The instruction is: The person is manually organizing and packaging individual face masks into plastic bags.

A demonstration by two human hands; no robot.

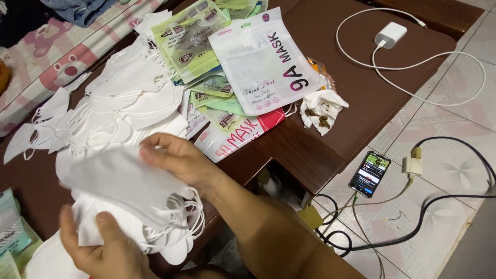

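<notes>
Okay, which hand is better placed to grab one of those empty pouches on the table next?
Probably the right hand. It rests on top of the stack of white masks, closest to the printed pouches just beyond it. The left hand is underneath, supporting the stack from the near side, so freeing it seems harder.

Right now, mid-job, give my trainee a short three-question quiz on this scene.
1. True or false: both hands grip the stack of white masks.
2. Where does the phone lie: A) on the table, B) on the tiled floor, C) on the bed?
3. What sits on the table beside the mask pouches?

Key: 1 true, left hand and right hand. 2 B. 3 a crumpled tissue.
</notes>
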